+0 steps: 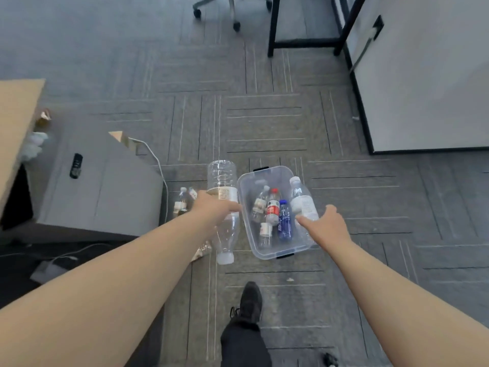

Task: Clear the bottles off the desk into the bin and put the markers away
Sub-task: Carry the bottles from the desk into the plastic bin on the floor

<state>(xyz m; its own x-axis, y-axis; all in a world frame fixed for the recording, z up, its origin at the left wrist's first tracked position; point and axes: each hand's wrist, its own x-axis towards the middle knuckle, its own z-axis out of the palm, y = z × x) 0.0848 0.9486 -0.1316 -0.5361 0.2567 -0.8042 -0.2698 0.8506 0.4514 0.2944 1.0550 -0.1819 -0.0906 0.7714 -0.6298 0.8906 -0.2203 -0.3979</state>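
Head view, looking down at grey carpet tile [264, 123].

1. Left hand [211, 207]: fingers wrapped round the labelled middle of a large clear bottle [222, 178]. The bottle is tilted with its white cap toward the viewer and its base away, and it is held in the air just beside the left wall of the bin.
2. Right hand [326, 226]: fingers curled round the lower part of a small white-capped bottle [303, 200], cap pointing away, held over the bin's right edge.
3. Clear plastic bin [264, 254]: stands on the carpet between the two hands, with a black latch at each end.
4. Bin contents, lying together: red-labelled bottle [273, 207], blue bottle [284, 221], and two clear white-capped bottles [260, 203].
5. Two further bottles [181, 201]: on the carpet left of the bin, against the grey cabinet [105, 186].
6. Cabinet top: small black object [76, 165], too blurred to name.
7. White cable [156, 160]: runs down the cabinet's right side.
8. Black shoe [250, 300]: on the carpet near the bottom edge.
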